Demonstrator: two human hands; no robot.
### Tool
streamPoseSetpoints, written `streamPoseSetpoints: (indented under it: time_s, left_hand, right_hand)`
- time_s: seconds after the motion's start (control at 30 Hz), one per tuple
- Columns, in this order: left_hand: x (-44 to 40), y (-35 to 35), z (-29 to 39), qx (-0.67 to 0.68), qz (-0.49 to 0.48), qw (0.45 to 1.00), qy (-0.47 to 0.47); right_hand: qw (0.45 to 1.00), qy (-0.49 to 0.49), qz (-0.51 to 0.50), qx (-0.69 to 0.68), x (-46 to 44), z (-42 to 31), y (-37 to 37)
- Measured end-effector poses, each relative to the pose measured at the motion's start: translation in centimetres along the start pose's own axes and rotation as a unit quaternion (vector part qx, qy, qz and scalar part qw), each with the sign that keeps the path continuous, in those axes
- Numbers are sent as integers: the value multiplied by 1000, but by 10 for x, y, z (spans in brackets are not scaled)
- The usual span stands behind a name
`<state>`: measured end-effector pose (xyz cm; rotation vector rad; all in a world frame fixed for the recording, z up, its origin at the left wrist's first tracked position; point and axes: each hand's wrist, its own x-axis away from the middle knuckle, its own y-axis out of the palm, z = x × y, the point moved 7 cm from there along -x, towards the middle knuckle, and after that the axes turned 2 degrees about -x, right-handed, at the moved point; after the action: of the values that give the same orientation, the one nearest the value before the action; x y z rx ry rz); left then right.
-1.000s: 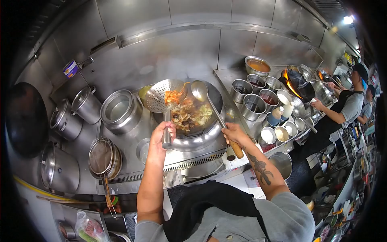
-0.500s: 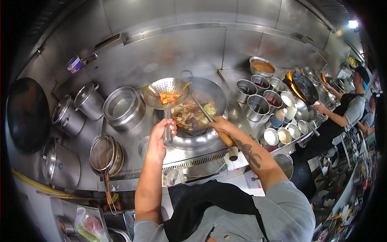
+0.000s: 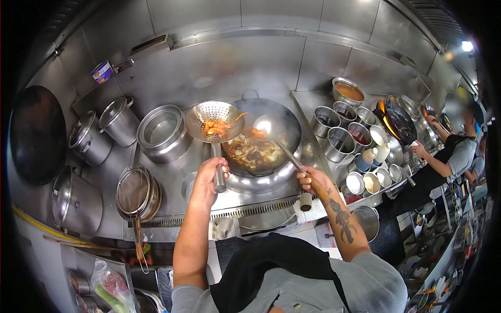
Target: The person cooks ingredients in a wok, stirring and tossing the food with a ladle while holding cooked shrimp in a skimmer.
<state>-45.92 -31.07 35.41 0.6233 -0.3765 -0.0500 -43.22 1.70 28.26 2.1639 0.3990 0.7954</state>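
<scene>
Closed round a metal handle, my left hand [image 3: 211,175] holds a perforated strainer [image 3: 197,116] over the left side of the wok. Orange-red pieces of food [image 3: 216,127] lie in the strainer. My right hand [image 3: 314,181] grips the handle of a ladle [image 3: 265,125], whose bowl is above the right part of the wok and shines with glare. In the dark wok [image 3: 288,119], cooked food [image 3: 255,153] with pale and brown pieces steams.
Lidded pots [image 3: 119,121] and a wide pot [image 3: 163,133] stand left, near stacked sieves [image 3: 134,192]. Sauce containers [image 3: 339,143] and a bowl of orange liquid [image 3: 348,92] are at right. Beyond them, a co-worker [image 3: 456,156] stands by a flaming wok [image 3: 399,121].
The ladle dipped into the wok food and has now risen, its bowl in view again. My right hand moved right and back. The strainer stays over the wok's left side as the view shifted slightly.
</scene>
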Motion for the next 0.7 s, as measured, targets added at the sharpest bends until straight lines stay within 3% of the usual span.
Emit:
streamPoseSetpoints:
  time_s: [0.1,0.13,0.33,0.47,0.6,0.7]
  left_hand:
    - [-9,-5,-6,-41,10,999,10]
    - [-13,-5,-10,-41,16,999,9]
    - [-33,-5,-37,-58,39,998,-8]
    - [-43,10,-55,-108,46,993,-8]
    - [-56,14,-74,-82,19,996,-36]
    - [-54,18,-80,-22,-12,997,-69]
  right_hand:
    - [981,-61,117,142,11,-7,9]
    - [979,-65,142,133,14,-11,10]
    - [976,-92,135,141,27,-26,29]
    - [907,-154,181,348,32,-28,49]
    - [866,-179,144,443,36,-27,74]
    - [813,-250,108,516,46,-30,100]
